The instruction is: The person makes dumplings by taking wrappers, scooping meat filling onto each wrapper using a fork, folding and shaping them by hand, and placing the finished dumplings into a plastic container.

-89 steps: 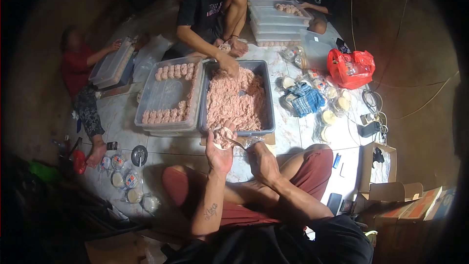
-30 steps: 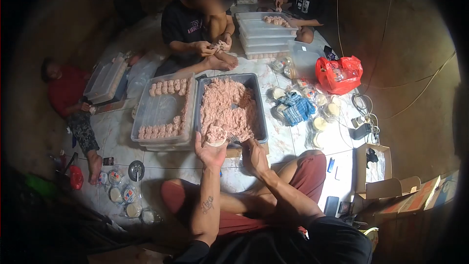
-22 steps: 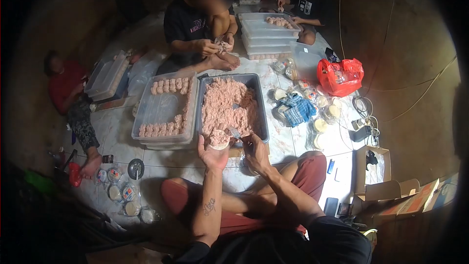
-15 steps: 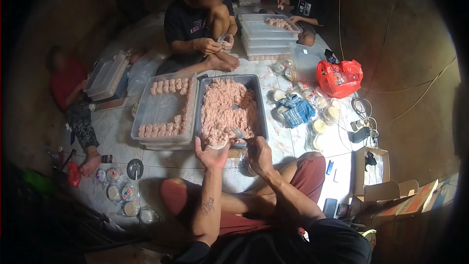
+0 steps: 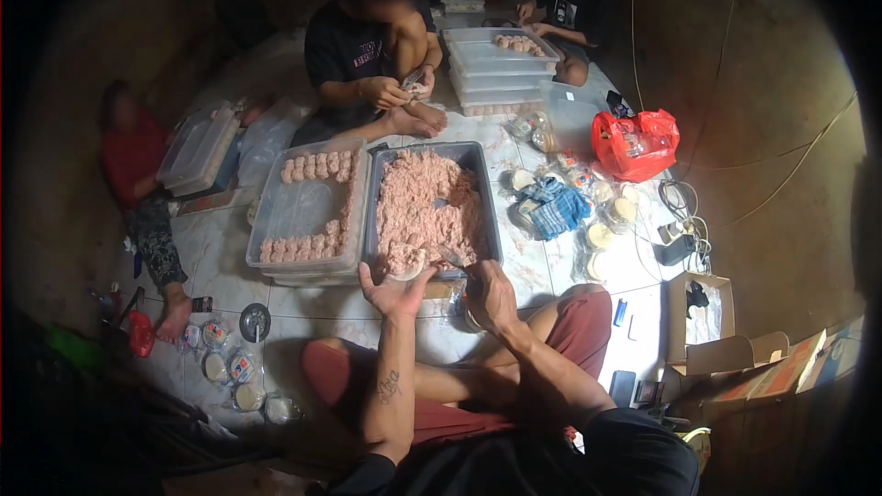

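My left hand is cupped palm up at the near edge of a grey tub. A pale round dumpling wrapper rests in its fingers, with a lump of pink minced filling on top. My right hand is closed around the handle of a flat metal spatula, whose blade points left beside the filling. Most of the handle is hidden by the fingers. Pink minced meat fills much of the tub. Left of it, a clear plastic box carries rows of filled dumplings on its lid or tray.
Wrapper packs, a blue checked cloth and a red plastic bag lie to the right. More packs sit at left, near an ashtray-like dark dish. Co-workers sit across and at left; stacked boxes stand behind.
The spatula blade has shifted slightly, and the filling sits a little differently on the wrapper. Both my hands stay nearly in place. The view has moved slightly.
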A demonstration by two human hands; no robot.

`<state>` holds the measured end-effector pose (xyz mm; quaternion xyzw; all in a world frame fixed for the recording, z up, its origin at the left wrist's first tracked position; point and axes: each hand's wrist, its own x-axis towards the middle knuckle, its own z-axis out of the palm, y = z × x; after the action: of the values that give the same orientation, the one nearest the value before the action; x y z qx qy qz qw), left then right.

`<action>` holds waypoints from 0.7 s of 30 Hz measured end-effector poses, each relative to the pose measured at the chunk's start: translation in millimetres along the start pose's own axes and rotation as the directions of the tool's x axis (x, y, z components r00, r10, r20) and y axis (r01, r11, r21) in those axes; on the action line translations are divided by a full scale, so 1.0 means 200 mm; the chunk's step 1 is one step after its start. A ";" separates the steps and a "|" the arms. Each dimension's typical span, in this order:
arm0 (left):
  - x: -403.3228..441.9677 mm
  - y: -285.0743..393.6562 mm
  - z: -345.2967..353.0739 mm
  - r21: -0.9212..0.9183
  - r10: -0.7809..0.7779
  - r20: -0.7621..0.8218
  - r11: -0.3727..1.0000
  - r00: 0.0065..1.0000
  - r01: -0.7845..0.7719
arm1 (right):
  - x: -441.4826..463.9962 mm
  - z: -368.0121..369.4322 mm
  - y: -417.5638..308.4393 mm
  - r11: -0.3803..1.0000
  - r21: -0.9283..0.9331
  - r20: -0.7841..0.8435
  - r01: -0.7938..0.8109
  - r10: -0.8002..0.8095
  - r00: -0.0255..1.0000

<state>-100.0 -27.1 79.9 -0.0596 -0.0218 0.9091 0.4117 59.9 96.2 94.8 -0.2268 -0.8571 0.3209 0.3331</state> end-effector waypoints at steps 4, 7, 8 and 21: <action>0.01 -0.01 -0.02 0.055 -0.035 0.045 0.998 0.998 0.032 | -0.01 0.01 -0.05 0.999 -0.025 0.069 -0.041 0.042 0.997; 0.01 -0.03 -0.01 0.147 0.033 -0.012 0.989 0.999 -0.031 | 0.02 0.05 -0.04 1.000 -0.004 0.003 -0.013 0.013 1.000; 0.00 -0.03 -0.02 0.209 0.015 0.002 0.978 1.000 -0.015 | 0.03 0.06 -0.02 1.000 -0.007 0.000 -0.023 0.023 1.000; -0.01 -0.04 0.03 0.194 0.015 -0.061 0.981 0.998 -0.003 | 0.12 -0.06 -0.06 0.999 -0.015 -0.032 -0.029 0.029 0.999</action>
<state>-93.4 -24.0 87.7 -0.0474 0.0799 0.9065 0.4119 50.1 108.3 120.4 -0.2470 -0.8507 0.3153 0.3404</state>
